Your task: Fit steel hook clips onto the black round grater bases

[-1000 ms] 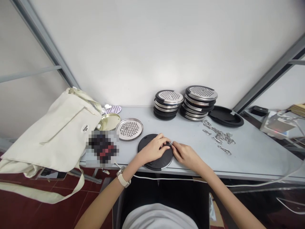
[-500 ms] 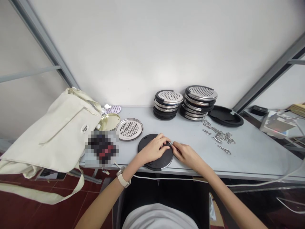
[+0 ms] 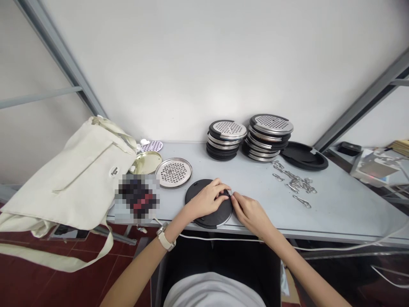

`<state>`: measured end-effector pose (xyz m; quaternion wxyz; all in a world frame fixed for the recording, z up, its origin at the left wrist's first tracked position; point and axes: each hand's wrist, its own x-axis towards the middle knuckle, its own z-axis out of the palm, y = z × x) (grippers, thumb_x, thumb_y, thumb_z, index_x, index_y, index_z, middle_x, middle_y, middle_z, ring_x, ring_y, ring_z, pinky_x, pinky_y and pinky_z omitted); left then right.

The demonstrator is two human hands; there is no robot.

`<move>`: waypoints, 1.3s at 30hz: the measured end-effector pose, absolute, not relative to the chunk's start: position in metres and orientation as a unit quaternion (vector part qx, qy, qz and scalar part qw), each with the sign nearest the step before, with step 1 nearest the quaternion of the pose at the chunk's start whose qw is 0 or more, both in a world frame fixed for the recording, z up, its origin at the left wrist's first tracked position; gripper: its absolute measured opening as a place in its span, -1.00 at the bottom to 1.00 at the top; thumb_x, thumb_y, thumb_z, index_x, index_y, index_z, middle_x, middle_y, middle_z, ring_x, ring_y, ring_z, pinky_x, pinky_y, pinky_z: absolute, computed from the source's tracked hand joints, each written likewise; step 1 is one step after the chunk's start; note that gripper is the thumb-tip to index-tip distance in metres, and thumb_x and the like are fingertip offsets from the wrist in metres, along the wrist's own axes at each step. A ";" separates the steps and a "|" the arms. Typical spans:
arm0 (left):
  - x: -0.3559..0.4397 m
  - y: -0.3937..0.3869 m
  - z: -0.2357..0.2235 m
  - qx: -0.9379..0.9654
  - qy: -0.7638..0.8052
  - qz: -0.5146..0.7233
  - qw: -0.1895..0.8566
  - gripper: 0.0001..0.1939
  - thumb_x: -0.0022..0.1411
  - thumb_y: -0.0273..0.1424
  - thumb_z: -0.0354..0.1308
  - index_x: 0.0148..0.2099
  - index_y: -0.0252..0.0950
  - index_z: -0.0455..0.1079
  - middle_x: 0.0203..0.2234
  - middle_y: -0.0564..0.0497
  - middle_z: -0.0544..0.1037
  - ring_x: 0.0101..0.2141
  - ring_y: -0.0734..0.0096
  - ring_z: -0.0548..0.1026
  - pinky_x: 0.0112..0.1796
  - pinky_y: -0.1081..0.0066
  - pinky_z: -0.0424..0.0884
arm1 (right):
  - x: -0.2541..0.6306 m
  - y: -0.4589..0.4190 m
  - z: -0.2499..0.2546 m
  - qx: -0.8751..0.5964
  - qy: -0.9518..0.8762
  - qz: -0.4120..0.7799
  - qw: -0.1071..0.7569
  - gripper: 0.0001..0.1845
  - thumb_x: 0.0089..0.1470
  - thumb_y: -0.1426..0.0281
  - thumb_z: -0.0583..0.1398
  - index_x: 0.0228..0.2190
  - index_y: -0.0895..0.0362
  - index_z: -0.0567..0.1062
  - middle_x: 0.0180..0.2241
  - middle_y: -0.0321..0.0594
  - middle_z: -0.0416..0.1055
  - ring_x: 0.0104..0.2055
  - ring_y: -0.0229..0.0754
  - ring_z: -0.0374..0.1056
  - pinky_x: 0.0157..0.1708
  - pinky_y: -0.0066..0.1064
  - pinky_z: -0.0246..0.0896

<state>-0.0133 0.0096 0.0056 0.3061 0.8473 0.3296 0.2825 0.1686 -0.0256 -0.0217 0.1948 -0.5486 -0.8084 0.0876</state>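
Observation:
A black round disc [image 3: 200, 187] with a metal rim showing at its lower right lies near the table's front edge. Over it bends my left hand [image 3: 209, 198], its curled fingers and thumb gripping the disc near the right side. My right hand [image 3: 247, 209] is closed in a pinch at the disc's right edge. Between its thumb and forefinger shows a small metal piece [image 3: 230, 193], largely hidden by the fingers. Several silver snap hooks [image 3: 298, 184] lie in a loose pile to the right, with a single snap hook [image 3: 302, 201] nearer to me.
Two stacks of black-rimmed grater discs [image 3: 227, 140] [image 3: 267, 138] stand by the wall, beside a black round tray [image 3: 305, 155]. Left of the disc are a metal grater plate [image 3: 174, 172], a gold-coloured lid [image 3: 146, 163] and a cream bag [image 3: 76, 179]. A white cable [image 3: 223, 240] runs along the front edge.
My right hand has turned slightly at the disc's edge, its fingertips shifting a little with the metal piece. My left hand stays on the disc.

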 end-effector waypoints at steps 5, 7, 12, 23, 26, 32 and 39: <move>-0.013 0.009 0.006 0.845 0.332 0.280 0.311 -0.75 0.27 -0.46 -0.01 -0.01 -0.26 0.31 -0.23 -0.01 0.33 -0.28 0.42 0.38 -0.16 0.40 0.33 | 0.169 -0.026 -0.022 -0.545 -0.811 0.086 0.195 -0.70 0.27 0.33 -0.16 -0.39 0.11 0.27 -0.56 -0.25 0.35 -0.56 -0.23 0.26 -0.51 -0.44 -0.02; -0.013 0.009 0.006 0.846 0.331 0.279 0.312 -0.75 0.27 -0.46 -0.01 -0.01 -0.26 0.31 -0.23 -0.02 0.32 -0.29 0.42 0.37 -0.16 0.40 0.33 | 0.169 -0.025 -0.020 -0.549 -0.808 0.099 0.191 -0.69 0.27 0.31 -0.16 -0.38 0.11 0.28 -0.55 -0.25 0.36 -0.55 -0.22 0.27 -0.51 -0.44 -0.02; -0.014 0.010 0.006 0.849 0.333 0.278 0.303 -0.77 0.28 -0.44 -0.01 -0.03 -0.27 0.31 -0.26 -0.01 0.32 -0.29 0.42 0.36 -0.18 0.40 0.33 | 0.172 -0.015 -0.012 -0.550 -0.795 0.177 0.182 -0.61 0.27 0.23 -0.19 -0.36 0.08 0.34 -0.53 -0.25 0.39 -0.55 -0.23 0.29 -0.49 -0.45 0.01; -0.014 0.009 0.008 0.847 0.335 0.276 0.308 -0.78 0.27 -0.43 -0.01 -0.04 -0.26 0.32 -0.30 0.02 0.29 -0.30 0.43 0.35 -0.19 0.41 0.31 | 0.188 0.012 0.001 -0.457 -0.784 0.360 0.215 -0.63 0.19 0.11 -0.06 -0.45 0.12 0.28 -0.57 -0.41 0.08 -0.52 -0.33 0.01 -0.52 -0.50 -0.05; -0.014 0.009 0.008 0.846 0.337 0.274 0.310 -0.78 0.27 -0.43 -0.01 -0.04 -0.26 0.33 -0.30 0.02 0.29 -0.31 0.43 0.35 -0.19 0.41 0.31 | 0.189 0.014 0.000 -0.448 -0.775 0.389 0.218 -0.62 0.18 0.10 -0.04 -0.44 0.13 0.29 -0.56 -0.40 0.08 -0.51 -0.34 0.00 -0.51 -0.50 -0.05; -0.014 0.010 0.008 0.846 0.337 0.270 0.313 -0.77 0.27 -0.44 -0.01 -0.03 -0.25 0.32 -0.29 0.02 0.29 -0.30 0.43 0.35 -0.17 0.40 0.31 | 0.189 0.016 0.005 -0.437 -0.748 0.458 0.199 -0.60 0.13 0.05 0.02 -0.44 0.15 0.29 -0.60 -0.44 0.05 -0.56 -0.38 -0.01 -0.56 -0.51 -0.08; -0.015 0.009 0.009 0.845 0.339 0.268 0.315 -0.77 0.27 -0.43 -0.02 -0.03 -0.23 0.32 -0.29 0.01 0.29 -0.28 0.41 0.35 -0.17 0.38 0.31 | 0.190 0.021 0.013 -0.414 -0.702 0.558 0.152 -0.55 0.07 -0.01 0.05 -0.42 0.16 0.26 -0.62 -0.40 0.27 -0.64 -0.40 0.16 -0.60 -0.52 0.07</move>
